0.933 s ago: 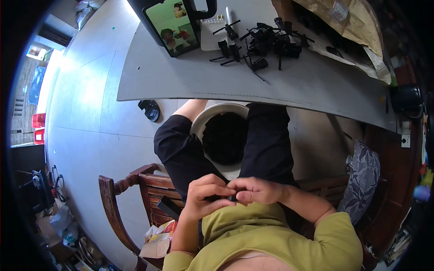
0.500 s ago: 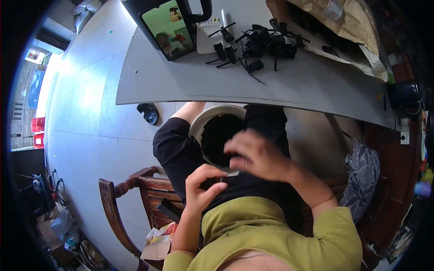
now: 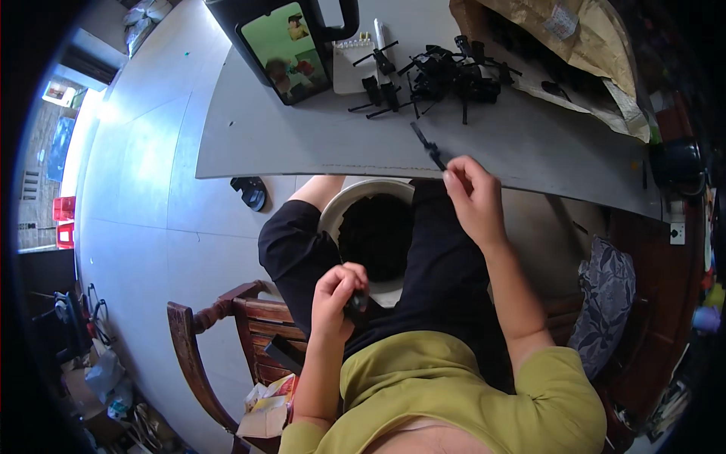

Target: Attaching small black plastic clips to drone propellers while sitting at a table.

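Note:
My right hand [image 3: 475,198] is raised at the table's near edge. Its thumb and fingers pinch a thin black rod-like part [image 3: 429,145], which points up and left over the tabletop. Just beyond it lies a pile of black parts [image 3: 446,76] with thin rods sticking out. Lower down, my left hand [image 3: 336,299] is closed around a small black piece [image 3: 355,300], mostly covered by the fingers. A pale bucket [image 3: 327,219] stands between my legs, close to that hand, with a dark mass inside that I cannot make out.
On the grey table [image 3: 265,151] stand a black-framed screen [image 3: 287,57] and a small notepad [image 3: 352,68] with a white pen [image 3: 380,34]. A brown paper bag [image 3: 590,53] lies at the far right. A wooden chair [image 3: 200,333] is at left, a black sandal [image 3: 249,193] on the floor.
My right hand has moved from over the bucket to the table edge and now grips a black part; one fewer lies at the pile's near side. My left fingers have closed around a black piece.

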{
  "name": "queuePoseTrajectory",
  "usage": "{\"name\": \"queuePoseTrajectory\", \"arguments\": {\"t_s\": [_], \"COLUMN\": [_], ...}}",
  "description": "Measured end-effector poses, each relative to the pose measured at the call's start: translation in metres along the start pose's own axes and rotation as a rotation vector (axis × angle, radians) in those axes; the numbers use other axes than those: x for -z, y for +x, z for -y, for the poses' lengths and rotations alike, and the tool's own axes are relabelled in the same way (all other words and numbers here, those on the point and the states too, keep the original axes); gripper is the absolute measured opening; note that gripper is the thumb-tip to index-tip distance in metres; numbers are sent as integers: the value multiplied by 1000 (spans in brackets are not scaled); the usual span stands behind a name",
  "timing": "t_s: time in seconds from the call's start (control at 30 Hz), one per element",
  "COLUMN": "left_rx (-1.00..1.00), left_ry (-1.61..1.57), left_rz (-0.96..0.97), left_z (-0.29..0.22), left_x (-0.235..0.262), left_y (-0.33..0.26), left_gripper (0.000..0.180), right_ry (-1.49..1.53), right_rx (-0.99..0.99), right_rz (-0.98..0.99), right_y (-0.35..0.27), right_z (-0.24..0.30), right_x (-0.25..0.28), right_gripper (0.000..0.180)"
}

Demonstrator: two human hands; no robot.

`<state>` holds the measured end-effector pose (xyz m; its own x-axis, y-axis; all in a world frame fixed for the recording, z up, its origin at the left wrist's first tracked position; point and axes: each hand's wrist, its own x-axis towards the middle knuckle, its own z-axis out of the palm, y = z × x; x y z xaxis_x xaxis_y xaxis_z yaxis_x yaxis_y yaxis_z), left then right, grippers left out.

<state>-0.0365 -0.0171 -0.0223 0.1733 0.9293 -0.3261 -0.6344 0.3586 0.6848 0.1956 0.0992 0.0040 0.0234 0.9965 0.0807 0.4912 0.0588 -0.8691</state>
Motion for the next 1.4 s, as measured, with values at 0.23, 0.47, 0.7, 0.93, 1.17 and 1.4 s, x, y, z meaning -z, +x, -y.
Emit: {"name": "queuePoseTrajectory", "arguments": {"t_s": [0.23, 0.47, 0.7, 0.93, 1.17, 1.4], "left_rx": [-130, -465, -642, -731, -755, -653], "left_ry": [111, 667, 966, 1181, 1296, 1194], "left_rz": [-16, -5, 151, 518, 643, 276], "left_z": [-16, -24, -35, -57, -52, -52], "left_x": [-41, -37, -45, -42, -35, -24], "left_y": [26, 17, 11, 3, -3, 1], "left_gripper": [34, 19, 27, 32, 25, 31], "right_ry": [1067, 1059, 1037, 981, 593, 299], "right_rx": [-334, -223, -404, -410, -129, 204], "right_rz": [563, 537, 709, 1229, 1266, 740], "right_y": [-68, -69, -71, -75, -83, -79], "right_z": [11, 31, 41, 35, 38, 50], "right_x": [-14, -20, -21, -8, -13, -23], "right_gripper": [8, 45, 20, 33, 23, 25]}}
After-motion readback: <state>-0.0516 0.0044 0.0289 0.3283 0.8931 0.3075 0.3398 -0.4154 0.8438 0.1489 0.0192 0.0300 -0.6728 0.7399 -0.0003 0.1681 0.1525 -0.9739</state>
